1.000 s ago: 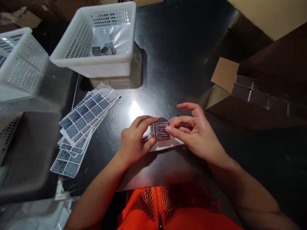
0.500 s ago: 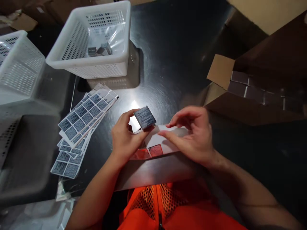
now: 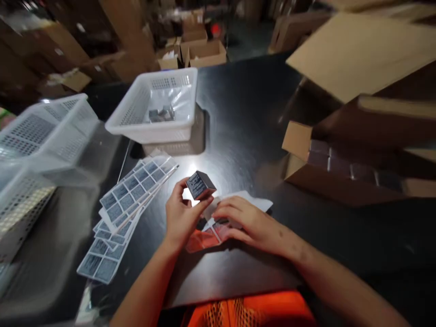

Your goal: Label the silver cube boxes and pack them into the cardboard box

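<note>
Between the fingers and thumb of my left hand (image 3: 180, 218) is a small box (image 3: 199, 185), tilted, with a dark printed face turned up. My right hand (image 3: 254, 222) is just right of it, its fingers closed over a sticker sheet (image 3: 259, 200). White backing shows on the sheet's far part, and a few reddish-looking stickers show at its near edge. The fingertips partly hide where that hand grips the sheet. Left of my hands, several sheets of dark square stickers (image 3: 131, 190) lie fanned in an overlapping pile.
A white plastic basket (image 3: 153, 132) with a few small boxes in a clear bag stands beyond the stickers. More white baskets (image 3: 68, 147) are at the left. On the right, an open carton (image 3: 297, 141) holds several small boxes. Cartons (image 3: 207, 54) stand behind the dark table (image 3: 245, 100).
The view has tilted up, showing more background. My right hand has moved left and down onto the sticker sheet, closing its fingers there. The small box has turned in my left hand.
</note>
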A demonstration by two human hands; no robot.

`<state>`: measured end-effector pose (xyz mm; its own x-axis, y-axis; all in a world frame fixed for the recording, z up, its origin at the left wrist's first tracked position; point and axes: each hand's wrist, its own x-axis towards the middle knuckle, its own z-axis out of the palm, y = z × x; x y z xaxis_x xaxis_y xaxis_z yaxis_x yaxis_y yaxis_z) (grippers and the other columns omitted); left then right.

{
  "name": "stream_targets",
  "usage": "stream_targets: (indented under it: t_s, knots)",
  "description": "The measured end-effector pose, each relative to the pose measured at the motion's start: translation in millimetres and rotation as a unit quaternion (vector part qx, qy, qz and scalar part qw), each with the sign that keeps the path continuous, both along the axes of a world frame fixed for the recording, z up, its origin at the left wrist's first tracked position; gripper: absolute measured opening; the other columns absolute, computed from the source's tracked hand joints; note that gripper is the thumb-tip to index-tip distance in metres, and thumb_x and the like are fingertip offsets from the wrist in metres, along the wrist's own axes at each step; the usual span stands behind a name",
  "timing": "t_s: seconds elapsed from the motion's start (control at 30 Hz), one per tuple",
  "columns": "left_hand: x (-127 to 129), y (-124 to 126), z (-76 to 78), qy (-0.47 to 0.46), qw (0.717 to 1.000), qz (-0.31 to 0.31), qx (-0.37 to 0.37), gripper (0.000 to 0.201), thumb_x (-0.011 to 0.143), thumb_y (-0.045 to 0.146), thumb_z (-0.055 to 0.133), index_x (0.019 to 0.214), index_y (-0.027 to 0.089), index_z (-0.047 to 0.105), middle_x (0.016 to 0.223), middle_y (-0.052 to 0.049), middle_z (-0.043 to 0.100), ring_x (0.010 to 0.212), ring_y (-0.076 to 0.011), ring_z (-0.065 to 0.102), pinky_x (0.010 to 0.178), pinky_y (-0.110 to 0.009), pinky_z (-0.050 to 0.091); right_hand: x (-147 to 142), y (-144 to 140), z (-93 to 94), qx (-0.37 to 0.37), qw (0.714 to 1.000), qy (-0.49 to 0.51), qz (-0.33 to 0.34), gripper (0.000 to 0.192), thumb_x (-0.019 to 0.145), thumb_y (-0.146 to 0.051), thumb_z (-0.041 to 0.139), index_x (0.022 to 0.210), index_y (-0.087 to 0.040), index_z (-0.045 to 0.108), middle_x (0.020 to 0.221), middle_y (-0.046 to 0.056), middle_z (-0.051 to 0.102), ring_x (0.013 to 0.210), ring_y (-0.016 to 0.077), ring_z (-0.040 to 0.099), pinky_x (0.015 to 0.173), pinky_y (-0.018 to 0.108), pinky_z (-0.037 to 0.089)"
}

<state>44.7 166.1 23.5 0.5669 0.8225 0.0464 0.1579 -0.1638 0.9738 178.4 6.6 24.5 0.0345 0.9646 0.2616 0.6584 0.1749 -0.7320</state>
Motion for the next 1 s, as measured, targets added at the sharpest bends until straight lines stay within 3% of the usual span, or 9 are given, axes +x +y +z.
stream_targets:
  t_s: [0.13, 0.27, 0.47, 0.6, 0.67, 0.77, 0.83, 0.93, 1.0]
  knots:
    - [1.8, -1.3, -2.6, 0.011, 1.000, -0.013, -0.002, 0.047, 0.067, 0.033, 0.084, 0.109, 0.022, 0.066, 0.075, 0.003, 0.071, 0.044, -0.0096, 0.053, 0.041, -0.021, 0.039, -7.2, -1.6, 0.7, -0.037, 0.997, 0.029, -0.066, 0.022, 0.093, -0.030, 0.073, 0.113, -0.022, 0.071, 0.101, 0.006, 0.074, 0.095, 0.0209, 0.070, 0.085, 0.032, 0.055]
    - [2.9, -1.0, -6.5, 0.017, 0.999, 0.006, 0.045, 0.053, 0.063, 0.031, 0.085, 0.112, 0.022, 0.068, 0.078, 0.003, 0.072, 0.043, -0.0078, 0.045, 0.043, -0.022, 0.037, -14.0, -3.2, 5.4, -0.060, 0.988, 0.045, -0.136, 0.019, 0.081, -0.022, 0.084, 0.099, -0.021, 0.077, 0.090, 0.003, 0.077, 0.084, 0.0205, 0.072, 0.078, 0.030, 0.055]
    - [1.1, 1.6, -2.9, 0.067, 0.993, 0.037, 0.084, 0.054, 0.066, 0.035, 0.084, 0.116, 0.022, 0.069, 0.081, 0.002, 0.070, 0.051, -0.0104, 0.049, 0.051, -0.024, 0.036, -17.2, -5.2, 12.9, -0.033, 0.994, 0.033, -0.094, 0.013, 0.090, -0.016, 0.073, 0.102, -0.018, 0.078, 0.099, 0.006, 0.077, 0.095, 0.0198, 0.072, 0.085, 0.029, 0.055]
    - [3.8, 1.3, -5.9, 0.072, 0.994, -0.010, 0.078, 0.049, 0.067, 0.031, 0.083, 0.113, 0.021, 0.070, 0.095, -0.002, 0.074, 0.061, -0.0134, 0.057, 0.057, -0.026, 0.041, -18.6, -6.4, 5.7, 0.000, 0.992, -0.022, -0.126, 0.022, 0.081, 0.001, 0.072, 0.088, -0.019, 0.076, 0.084, 0.002, 0.076, 0.082, 0.0186, 0.070, 0.073, 0.026, 0.053]
    - [5.5, 1.5, -8.9, 0.069, 0.994, -0.018, 0.086, 0.048, 0.067, 0.028, 0.082, 0.112, 0.022, 0.071, 0.101, -0.003, 0.074, 0.067, -0.0149, 0.060, 0.060, -0.026, 0.043, -18.8, -6.8, 2.4, 0.016, 0.991, -0.046, -0.128, 0.022, 0.082, 0.001, 0.071, 0.089, -0.019, 0.075, 0.083, 0.001, 0.076, 0.078, 0.0183, 0.071, 0.069, 0.026, 0.052]
    - [7.5, 4.1, -10.4, 0.074, 0.995, -0.006, 0.065, 0.048, 0.065, 0.027, 0.082, 0.112, 0.022, 0.071, 0.100, -0.002, 0.074, 0.059, -0.0121, 0.056, 0.054, -0.025, 0.039, -18.7, -5.0, 0.1, 0.068, 0.988, -0.071, -0.118, 0.008, 0.093, -0.014, 0.068, 0.098, -0.019, 0.072, 0.085, 0.002, 0.078, 0.075, 0.0182, 0.073, 0.068, 0.028, 0.053]
    - [8.4, 7.2, -8.9, 0.072, 0.997, 0.001, 0.029, 0.048, 0.064, 0.028, 0.082, 0.110, 0.021, 0.069, 0.098, -0.001, 0.073, 0.049, -0.0082, 0.048, 0.048, -0.024, 0.035, -19.1, -2.3, 0.6, 0.139, 0.978, -0.112, -0.112, 0.011, 0.100, -0.021, 0.060, 0.097, -0.019, 0.070, 0.085, 0.003, 0.079, 0.081, 0.0197, 0.076, 0.071, 0.029, 0.055]
    - [9.2, 12.1, -6.6, 0.052, 0.999, -0.007, -0.011, 0.049, 0.064, 0.030, 0.082, 0.109, 0.020, 0.067, 0.099, -0.001, 0.073, 0.045, -0.0050, 0.044, 0.046, -0.022, 0.035, -20.4, -0.4, 5.9, 0.259, 0.941, -0.202, -0.080, 0.013, 0.101, -0.018, 0.058, 0.096, -0.021, 0.070, 0.095, 0.005, 0.081, 0.103, 0.0232, 0.075, 0.090, 0.038, 0.056]
    - [9.2, 14.4, -7.5, 0.032, 0.999, -0.024, -0.027, 0.051, 0.063, 0.029, 0.081, 0.110, 0.020, 0.064, 0.098, 0.000, 0.072, 0.045, -0.0045, 0.046, 0.046, -0.021, 0.036, -20.8, -3.3, 12.3, 0.306, 0.930, -0.200, -0.034, 0.013, 0.099, -0.017, 0.062, 0.097, -0.025, 0.072, 0.099, 0.002, 0.082, 0.110, 0.0215, 0.073, 0.106, 0.042, 0.049]
